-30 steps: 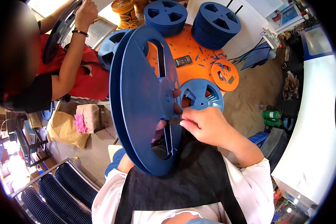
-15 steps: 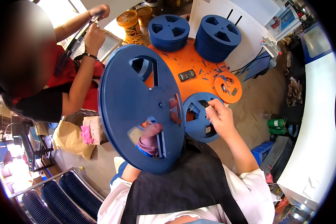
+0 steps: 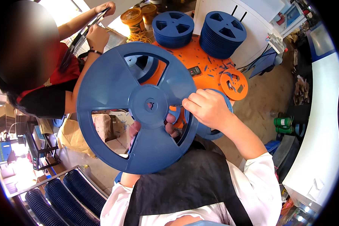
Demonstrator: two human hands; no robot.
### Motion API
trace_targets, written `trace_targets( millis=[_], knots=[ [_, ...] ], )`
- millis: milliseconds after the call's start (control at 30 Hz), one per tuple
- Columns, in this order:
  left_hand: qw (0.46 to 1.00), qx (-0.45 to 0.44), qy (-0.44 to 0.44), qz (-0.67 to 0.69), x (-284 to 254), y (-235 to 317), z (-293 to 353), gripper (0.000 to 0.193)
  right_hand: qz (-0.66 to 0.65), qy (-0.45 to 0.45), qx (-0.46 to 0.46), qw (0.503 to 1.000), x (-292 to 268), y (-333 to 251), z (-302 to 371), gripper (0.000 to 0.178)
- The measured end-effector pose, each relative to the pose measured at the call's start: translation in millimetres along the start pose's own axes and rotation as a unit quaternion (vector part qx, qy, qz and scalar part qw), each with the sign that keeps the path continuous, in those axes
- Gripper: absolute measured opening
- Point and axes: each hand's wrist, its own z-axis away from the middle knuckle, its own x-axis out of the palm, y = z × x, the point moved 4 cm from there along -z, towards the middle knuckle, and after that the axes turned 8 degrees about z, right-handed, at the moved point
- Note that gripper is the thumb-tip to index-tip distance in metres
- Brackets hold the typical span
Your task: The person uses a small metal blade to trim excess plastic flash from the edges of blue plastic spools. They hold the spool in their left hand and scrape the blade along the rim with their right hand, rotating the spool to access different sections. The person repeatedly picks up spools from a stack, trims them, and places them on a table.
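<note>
A large blue plastic reel (image 3: 105,81) faces me, its round hub and cut-out windows in full view. My left hand (image 3: 135,130) grips it from behind; parts of the fingers show through two lower windows, and the rest is hidden. My right hand (image 3: 211,108) is closed at the reel's right side, the fingertips by the edge of a window. A thin dark tool, like a small blade (image 3: 176,106), reaches from those fingers towards the hub; most of it is covered. Behind, partly hidden, another blue reel (image 3: 226,101) lies on the orange round table (image 3: 211,71).
Two stacks of blue reels, a left one (image 3: 173,28) and a right one (image 3: 224,34), stand at the back. An orange disc (image 3: 233,83), a black box (image 3: 194,71) and blue shavings lie about. A co-worker's hand (image 3: 98,37) is at left. Racked reels (image 3: 60,199) are lower left.
The reel has turned to face me more squarely and shifted left. My right hand has moved left and down, bringing the small blade to a window of the reel.
</note>
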Motion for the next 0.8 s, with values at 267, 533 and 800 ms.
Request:
trace_targets(
  millis=[267,533,800],
  knots=[
    [0.996,-0.023,-0.086,-0.006,-8.4,-0.9,4.7,0.081,0.031,-0.060,-0.017,0.998,-4.6,-4.8,7.0,0.013],
    [0.996,-0.017,-0.086,0.017,4.7,-6.9,3.7,0.081,0.002,-0.014,-0.040,0.999,-14.6,3.8,2.6,0.016],
    [0.981,-0.045,-0.187,0.004,0.0,-2.0,-9.5,0.080,0.042,-0.073,-0.034,0.996,-12.1,13.0,9.3,0.015]
  ],
)
